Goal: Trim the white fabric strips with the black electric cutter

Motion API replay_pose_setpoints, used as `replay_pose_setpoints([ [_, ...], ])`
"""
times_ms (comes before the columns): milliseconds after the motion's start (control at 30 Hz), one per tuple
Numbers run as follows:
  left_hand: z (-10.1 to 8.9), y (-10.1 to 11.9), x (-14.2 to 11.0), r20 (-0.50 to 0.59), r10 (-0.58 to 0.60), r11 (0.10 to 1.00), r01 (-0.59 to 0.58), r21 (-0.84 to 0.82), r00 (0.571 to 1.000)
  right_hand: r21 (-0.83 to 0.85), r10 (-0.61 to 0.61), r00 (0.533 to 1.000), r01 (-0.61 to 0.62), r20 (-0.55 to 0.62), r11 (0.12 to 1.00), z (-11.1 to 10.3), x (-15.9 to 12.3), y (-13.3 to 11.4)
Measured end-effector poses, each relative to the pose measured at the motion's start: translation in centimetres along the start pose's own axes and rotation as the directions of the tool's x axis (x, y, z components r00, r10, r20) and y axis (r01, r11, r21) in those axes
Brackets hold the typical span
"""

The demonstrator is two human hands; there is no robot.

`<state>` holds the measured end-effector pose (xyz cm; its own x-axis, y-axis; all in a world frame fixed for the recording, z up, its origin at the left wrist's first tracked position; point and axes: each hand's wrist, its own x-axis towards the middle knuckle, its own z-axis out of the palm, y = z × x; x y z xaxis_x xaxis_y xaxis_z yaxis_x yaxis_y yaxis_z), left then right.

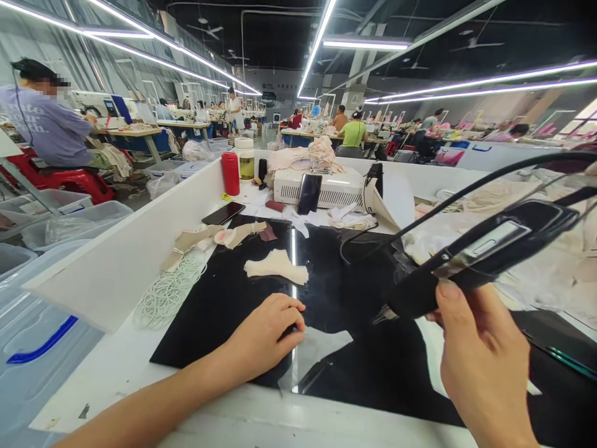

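My right hand (485,361) grips a black corded hand tool (466,267) with a silver plate on its side. Its narrow metal tip points down and left, over a shiny black board (345,280). My left hand (273,333) rests on this board, fingers bent and thumb a little apart, holding nothing. Beside its fingertips lies a thin, pale, see-through shaped piece (321,351); whether they touch it I cannot tell. Farther back on the board is a cream fabric piece (277,267). Another whitish piece (433,354) lies partly hidden behind my right hand.
White walls (125,261) edge the bench. Pale cord (168,292) lies coiled left of the board. Behind stand a white vented box (321,186), phones (224,213), a red cylinder (230,174) and a jar (245,158). Fabric heaps at right. A seated person (46,124) works beyond.
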<state>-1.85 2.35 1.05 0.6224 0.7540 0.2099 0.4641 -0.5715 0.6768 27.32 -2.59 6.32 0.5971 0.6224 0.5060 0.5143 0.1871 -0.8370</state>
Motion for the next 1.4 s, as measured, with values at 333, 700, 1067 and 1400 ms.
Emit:
replay_pose_setpoints([
  [333, -0.3, 0.8, 0.3, 0.013, -0.087, 0.978, 0.088, -0.188, 0.996, -0.07, -0.188, 0.981, 0.184, -0.05, 0.98, 0.4, -2.6, -0.3],
  [700, -1.1, 0.7, 0.8, -0.119, -0.222, 0.862, 0.138, -0.487, 0.968, 0.095, -0.102, 0.626, 0.045, 0.773, 0.994, 6.2, -4.0, 1.8],
  [1067, -5.1, -2.7, 5.7, -0.244, -0.313, 0.895, 0.199, -0.4, 0.918, 0.096, -0.275, 0.696, 0.285, 0.663, 0.954, 13.0, -0.8, 0.9],
  [1400, -6.2, -5.9, 8.9, -0.248, -0.205, 0.973, 0.225, 0.056, 0.947, -0.095, -0.382, 0.641, 0.58, 0.666, 0.809, 16.9, 0.2, 2.8],
])
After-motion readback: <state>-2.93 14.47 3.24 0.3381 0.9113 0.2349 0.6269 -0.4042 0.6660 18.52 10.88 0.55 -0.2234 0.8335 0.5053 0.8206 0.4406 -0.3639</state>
